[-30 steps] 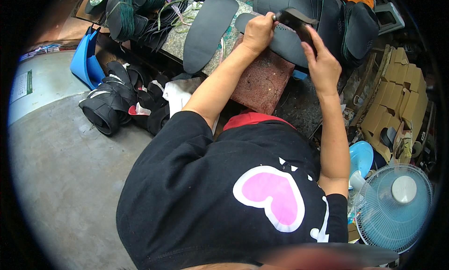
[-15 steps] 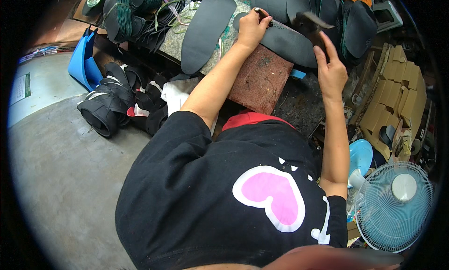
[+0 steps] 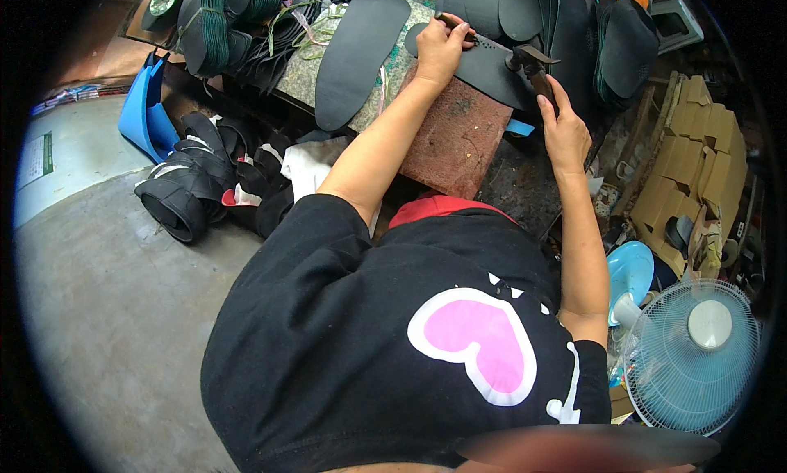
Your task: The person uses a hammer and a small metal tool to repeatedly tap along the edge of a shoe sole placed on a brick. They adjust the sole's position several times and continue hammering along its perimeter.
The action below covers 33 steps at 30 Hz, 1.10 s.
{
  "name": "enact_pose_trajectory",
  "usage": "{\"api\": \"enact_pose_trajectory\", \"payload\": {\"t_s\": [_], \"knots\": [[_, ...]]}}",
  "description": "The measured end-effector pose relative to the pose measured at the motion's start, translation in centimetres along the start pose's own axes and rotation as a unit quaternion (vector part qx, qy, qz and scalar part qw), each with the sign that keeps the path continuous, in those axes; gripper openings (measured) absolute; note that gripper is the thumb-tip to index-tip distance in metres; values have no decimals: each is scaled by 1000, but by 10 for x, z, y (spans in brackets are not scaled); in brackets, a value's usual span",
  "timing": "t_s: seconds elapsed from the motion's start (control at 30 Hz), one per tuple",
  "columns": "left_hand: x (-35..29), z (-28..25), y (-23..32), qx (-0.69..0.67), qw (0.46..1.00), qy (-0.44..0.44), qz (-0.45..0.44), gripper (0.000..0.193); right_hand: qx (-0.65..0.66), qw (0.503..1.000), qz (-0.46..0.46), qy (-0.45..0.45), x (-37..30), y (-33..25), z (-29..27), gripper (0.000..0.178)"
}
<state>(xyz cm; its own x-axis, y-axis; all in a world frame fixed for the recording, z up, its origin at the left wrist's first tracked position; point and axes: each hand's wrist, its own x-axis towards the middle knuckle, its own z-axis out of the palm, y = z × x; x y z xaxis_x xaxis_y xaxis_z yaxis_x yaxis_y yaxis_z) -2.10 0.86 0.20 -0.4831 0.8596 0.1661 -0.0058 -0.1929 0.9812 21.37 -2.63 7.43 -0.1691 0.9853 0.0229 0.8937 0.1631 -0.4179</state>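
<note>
A dark grey shoe sole point(image 3: 484, 70) with small holes near its middle lies across a reddish-brown block point(image 3: 457, 137). Over its far part, my left hand point(image 3: 438, 51) is closed around a short dark punch point(image 3: 449, 19); where its tip meets the sole is hidden. My right hand point(image 3: 566, 133) grips the handle of a hammer point(image 3: 534, 63), whose head hangs above the sole's right part, right of the punch. To the left, a larger dark sole point(image 3: 361, 59) rests on a speckled slab point(image 3: 299, 81).
Tied bundles of soles point(image 3: 205, 30) stand at the back left, and stacked soles point(image 3: 627, 47) at the back right. Black straps point(image 3: 188, 178) are heaped beside a blue folder-like holder point(image 3: 146, 112). Cardboard pieces point(image 3: 693, 170) and a fan point(image 3: 693, 354) stand right of my arm.
My right hand and the hammer have moved left and slightly down; the hammer, blurred before, now shows sharply. My left hand has shifted slightly left with the punch still in it.
</note>
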Motion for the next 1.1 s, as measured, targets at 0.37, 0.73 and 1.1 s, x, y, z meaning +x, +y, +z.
{"api": "enact_pose_trajectory", "payload": {"t_s": [0.37, 0.73, 1.1], "knots": [[-5, 10, 11, 327, 912, -59, 240, 16, 258, 915, -233, 206, 6, -36, -40, 37], [1, 6, 8, -53, 996, 68, -20, 11, -27, 999, -43, 12, 10, -3, 2, 44], [-3, -12, 7, 106, 994, 12, 6, 13, 15, 998, -48, 30, 13, -18, -18, 41]]}}
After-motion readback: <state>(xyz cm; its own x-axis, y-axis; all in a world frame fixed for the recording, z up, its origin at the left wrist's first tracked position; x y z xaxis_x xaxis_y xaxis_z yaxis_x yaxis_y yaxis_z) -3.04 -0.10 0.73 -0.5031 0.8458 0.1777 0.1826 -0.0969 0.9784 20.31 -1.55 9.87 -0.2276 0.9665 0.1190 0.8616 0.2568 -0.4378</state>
